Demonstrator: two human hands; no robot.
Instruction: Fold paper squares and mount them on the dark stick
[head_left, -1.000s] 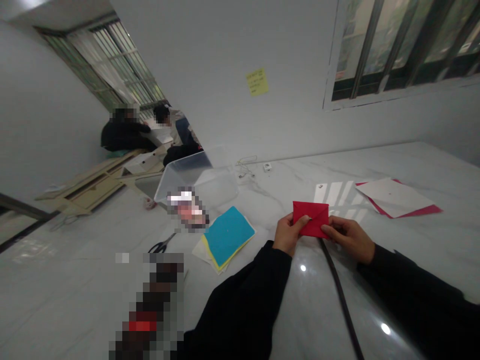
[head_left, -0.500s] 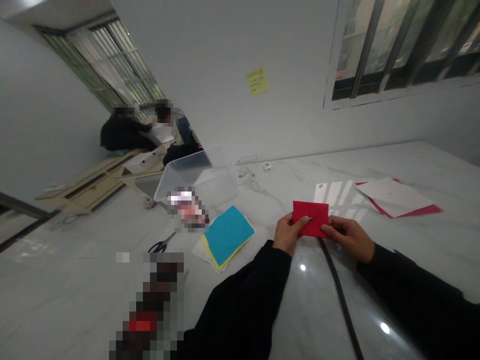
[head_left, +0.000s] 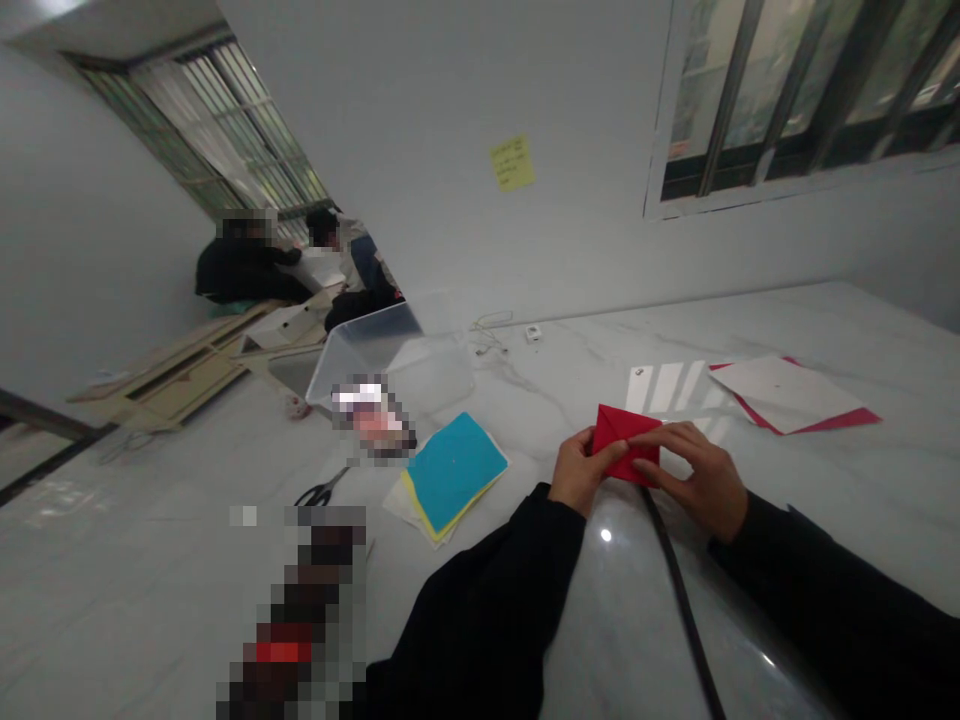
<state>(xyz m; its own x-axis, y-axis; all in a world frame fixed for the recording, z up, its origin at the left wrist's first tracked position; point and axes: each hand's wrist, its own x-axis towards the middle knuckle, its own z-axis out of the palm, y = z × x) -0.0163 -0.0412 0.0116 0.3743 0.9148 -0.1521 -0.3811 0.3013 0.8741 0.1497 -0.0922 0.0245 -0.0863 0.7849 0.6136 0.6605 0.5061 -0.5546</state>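
Observation:
A small folded red paper (head_left: 616,430), shaped like an envelope with a diagonal flap crease, is held up above the white marbled tabletop. My left hand (head_left: 579,470) grips its left edge, thumb on the front face and fingers behind. From the right, my right hand (head_left: 697,475) touches it, the index finger lying on the front near the middle and the thumb at the lower right. Below the paper, a dark strip (head_left: 679,575) runs along the table toward me. To the left lies a stack of blue, yellow and white paper (head_left: 457,470).
Scissors (head_left: 322,490) lie left of the paper stack, by a blurred-out object. A clear plastic bin (head_left: 442,370) stands behind. White and pink sheets (head_left: 799,390) lie at the right. A small white block (head_left: 533,333) sits near the wall. Two people sit at the far left.
The red paper has turned and tilted slightly, its right side now lower. My right hand has moved from its right edge onto the front face, near my left thumb.

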